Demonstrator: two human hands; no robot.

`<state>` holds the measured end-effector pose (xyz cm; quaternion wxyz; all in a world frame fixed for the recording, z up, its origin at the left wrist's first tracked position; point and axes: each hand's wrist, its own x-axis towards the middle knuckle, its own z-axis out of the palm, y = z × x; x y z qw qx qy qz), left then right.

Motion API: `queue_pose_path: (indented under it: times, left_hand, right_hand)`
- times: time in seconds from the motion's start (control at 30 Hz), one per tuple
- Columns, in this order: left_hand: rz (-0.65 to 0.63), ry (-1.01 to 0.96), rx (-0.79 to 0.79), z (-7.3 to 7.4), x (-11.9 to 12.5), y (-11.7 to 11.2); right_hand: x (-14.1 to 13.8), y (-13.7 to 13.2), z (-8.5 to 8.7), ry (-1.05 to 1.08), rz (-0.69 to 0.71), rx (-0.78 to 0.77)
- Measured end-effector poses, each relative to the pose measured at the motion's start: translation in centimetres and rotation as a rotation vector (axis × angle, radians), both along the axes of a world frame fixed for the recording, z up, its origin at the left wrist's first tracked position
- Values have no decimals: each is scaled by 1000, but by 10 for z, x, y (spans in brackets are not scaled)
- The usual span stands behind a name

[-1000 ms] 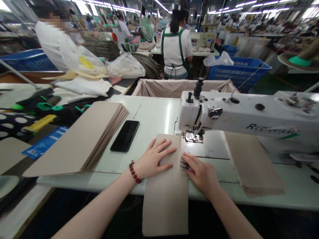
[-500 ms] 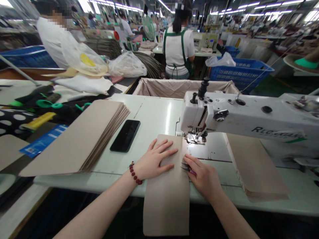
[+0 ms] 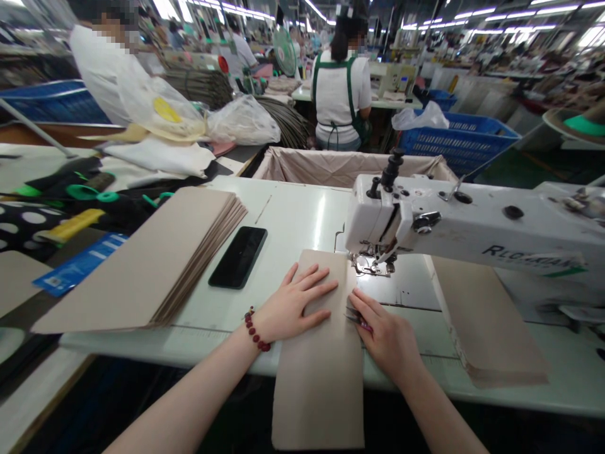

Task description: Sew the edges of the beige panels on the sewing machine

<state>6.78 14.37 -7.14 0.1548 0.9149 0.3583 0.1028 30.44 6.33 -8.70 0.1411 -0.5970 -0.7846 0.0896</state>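
A long beige piece of material (image 3: 321, 366) lies on the sewing table, its far end by the presser foot (image 3: 373, 265) of a white sewing machine (image 3: 472, 233). My left hand (image 3: 295, 306) rests flat on the piece, fingers spread. My right hand (image 3: 385, 337) presses the piece's right edge and its fingers are closed on small metal snips (image 3: 354, 317). A red bead bracelet (image 3: 255, 331) is on my left wrist.
A stack of beige pieces (image 3: 146, 265) and a black phone (image 3: 239, 256) lie to the left. Another beige stack (image 3: 486, 321) sits under the machine arm. A cloth-lined bin (image 3: 350, 165) stands behind the table. A person in a green apron (image 3: 343, 88) works beyond, beside blue crates (image 3: 460, 142).
The beige piece has slid a little farther away, toward the presser foot. Both hands keep their hold on it.
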Motion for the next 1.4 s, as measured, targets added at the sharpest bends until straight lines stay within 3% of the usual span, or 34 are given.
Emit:
queue_pose_path:
  times: [1.4]
  left_hand:
    - [-21,40,5,-2,-1,0]
  right_hand:
    - [2,-2,-6,5,-36,-4]
